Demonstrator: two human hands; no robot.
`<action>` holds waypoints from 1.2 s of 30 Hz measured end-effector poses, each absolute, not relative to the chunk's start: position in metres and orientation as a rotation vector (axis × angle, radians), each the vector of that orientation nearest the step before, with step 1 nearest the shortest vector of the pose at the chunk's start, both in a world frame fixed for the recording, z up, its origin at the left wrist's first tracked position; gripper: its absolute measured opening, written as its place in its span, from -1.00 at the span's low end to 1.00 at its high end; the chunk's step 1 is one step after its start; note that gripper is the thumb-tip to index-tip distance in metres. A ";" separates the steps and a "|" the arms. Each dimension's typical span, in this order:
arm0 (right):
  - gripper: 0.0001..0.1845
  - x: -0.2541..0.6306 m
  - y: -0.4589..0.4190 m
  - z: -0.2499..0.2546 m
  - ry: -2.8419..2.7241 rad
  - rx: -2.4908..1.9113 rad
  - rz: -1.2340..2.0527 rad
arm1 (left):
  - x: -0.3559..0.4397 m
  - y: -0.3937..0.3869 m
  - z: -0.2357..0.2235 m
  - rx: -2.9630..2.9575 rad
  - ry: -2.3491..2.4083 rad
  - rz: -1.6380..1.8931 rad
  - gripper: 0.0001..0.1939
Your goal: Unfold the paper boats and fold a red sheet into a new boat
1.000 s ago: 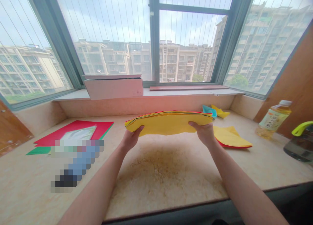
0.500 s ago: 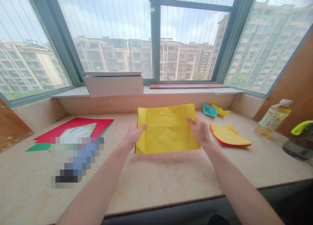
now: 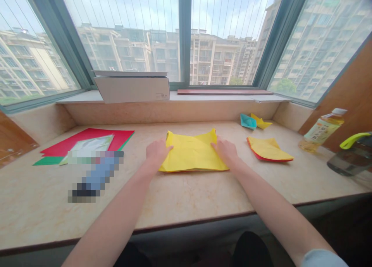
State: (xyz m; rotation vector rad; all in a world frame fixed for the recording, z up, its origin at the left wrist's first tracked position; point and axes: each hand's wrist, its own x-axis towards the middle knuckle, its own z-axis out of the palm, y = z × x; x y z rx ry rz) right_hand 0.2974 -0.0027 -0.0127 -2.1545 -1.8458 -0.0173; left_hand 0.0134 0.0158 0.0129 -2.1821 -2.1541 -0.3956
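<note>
The left grip (image 3: 157, 152) and right grip (image 3: 228, 152) face each other, level and apart, each pinching with its thumb pointing inward. Behind them, the bare left forearm (image 3: 114, 209) and right forearm (image 3: 270, 201) slant back and outward; a pale sleeve (image 3: 322, 258) shows well behind the right grip.

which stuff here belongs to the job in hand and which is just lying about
Job in hand:
creased yellow paper, held at its sides by the left hand and right hand

Apparently just lying about:
red and green sheets
yellow-and-red paper pile, possibly related
blue paper boat
yellow paper boat
drink bottle
dark container
white box
</note>
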 end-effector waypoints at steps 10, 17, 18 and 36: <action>-0.60 0.295 -0.004 -0.014 -1.892 -2.164 -0.008 | 0.053 0.000 0.001 -2.805 -1.243 -0.224 -0.57; -0.59 0.294 -0.004 -0.013 -1.941 -2.221 -0.060 | 0.052 0.008 -0.005 -2.911 -1.343 -0.210 -0.45; -0.59 0.293 -0.004 -0.013 -1.947 -2.232 -0.080 | 0.051 0.008 -0.005 -2.943 -1.358 -0.180 -0.38; -0.74 0.223 -0.017 0.011 -2.478 -1.829 -0.036 | 0.052 0.012 -0.011 -3.009 -1.401 -0.070 -0.23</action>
